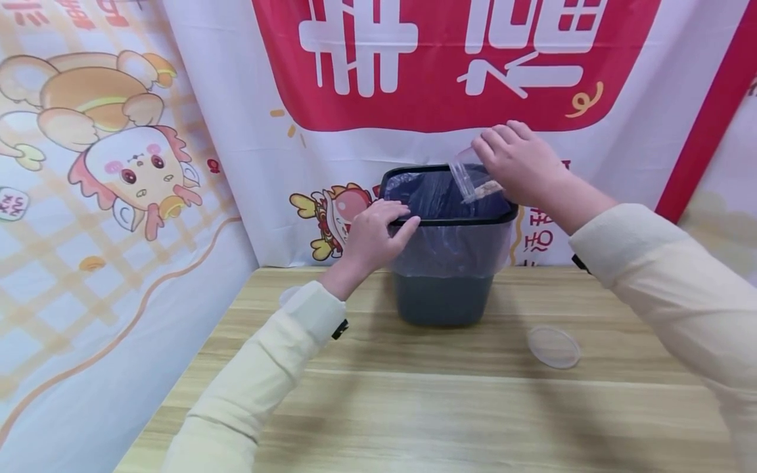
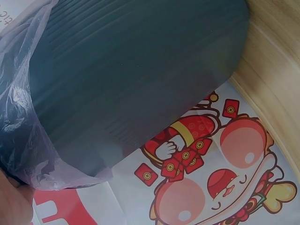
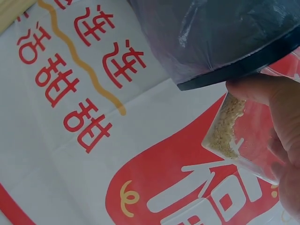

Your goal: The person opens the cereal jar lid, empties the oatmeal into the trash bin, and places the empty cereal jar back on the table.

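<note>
A dark trash bin (image 1: 443, 299) lined with a clear plastic bag (image 1: 449, 253) stands on the table by the back wall. My left hand (image 1: 375, 236) holds its rim at the front left corner, fingers over the edge and thumb on the front side. My right hand (image 1: 520, 164) grips a clear plastic cup (image 1: 464, 176) tipped over the bin's opening. Pale brown grainy bits (image 3: 227, 126) lie along the lower side of the cup. In the right wrist view, the thumb presses the cup close beside the bin's black rim (image 3: 243, 65).
A round clear lid (image 1: 554, 347) lies on the wooden table (image 1: 449, 420) right of the bin. Part of another clear round piece (image 1: 288, 295) shows behind the left sleeve. Printed cloth (image 1: 219, 131) hangs behind and to the left.
</note>
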A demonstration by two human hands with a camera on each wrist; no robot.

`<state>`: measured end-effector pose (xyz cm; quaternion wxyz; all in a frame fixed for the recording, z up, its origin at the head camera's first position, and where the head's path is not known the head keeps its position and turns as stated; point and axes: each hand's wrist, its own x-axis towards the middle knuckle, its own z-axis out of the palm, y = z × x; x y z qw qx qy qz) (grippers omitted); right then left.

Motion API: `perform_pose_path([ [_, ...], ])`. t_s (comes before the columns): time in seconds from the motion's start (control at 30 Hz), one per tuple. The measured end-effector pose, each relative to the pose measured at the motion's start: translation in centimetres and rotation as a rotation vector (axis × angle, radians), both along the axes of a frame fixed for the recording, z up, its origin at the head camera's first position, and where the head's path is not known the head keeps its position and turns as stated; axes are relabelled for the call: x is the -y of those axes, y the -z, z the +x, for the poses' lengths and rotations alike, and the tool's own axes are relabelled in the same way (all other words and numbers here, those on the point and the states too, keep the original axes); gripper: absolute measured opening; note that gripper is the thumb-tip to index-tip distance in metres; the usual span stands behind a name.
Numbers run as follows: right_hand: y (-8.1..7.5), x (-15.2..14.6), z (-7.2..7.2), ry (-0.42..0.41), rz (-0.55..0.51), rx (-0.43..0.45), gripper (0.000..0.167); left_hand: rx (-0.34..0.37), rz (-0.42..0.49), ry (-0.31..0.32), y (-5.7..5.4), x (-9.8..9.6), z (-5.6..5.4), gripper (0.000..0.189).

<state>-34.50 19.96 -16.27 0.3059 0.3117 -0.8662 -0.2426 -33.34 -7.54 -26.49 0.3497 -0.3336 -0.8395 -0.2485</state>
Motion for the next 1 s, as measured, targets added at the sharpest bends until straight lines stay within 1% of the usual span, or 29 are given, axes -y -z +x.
perform_pose_path([
  [0.2, 0.4, 0.2, -0.2, -0.007, 0.125, -0.076, 0.092, -0.006, -0.008, -0.007, 0.0, 0.0, 0.2, 0.035],
  [0.43, 0.5, 0.5, -0.4, -0.031, 0.192, -0.115, 0.092, -0.012, -0.008, -0.008, 0.0, 0.0, 0.2, 0.035],
  [0.5, 0.5, 0.7, -0.3, -0.027, 0.230, -0.139, 0.094, -0.011, -0.004, -0.005, -0.1, 0.0, 0.1, 0.036],
  [0.63, 0.2, 1.3, -0.3, -0.011, 0.335, -0.199, 0.096, -0.011, 0.003, 0.005, -0.1, 0.0, 0.0, 0.036],
  [0.77, 0.1, 2.1, -0.4, 0.002, 0.446, -0.253, 0.095, -0.016, 0.000, 0.001, -0.2, 0.1, 0.0, 0.035],
  [1.0, 0.3, 3.1, -0.6, 0.040, 0.644, -0.301, 0.098, -0.013, -0.007, -0.005, -0.1, 0.1, 0.0, 0.036],
])
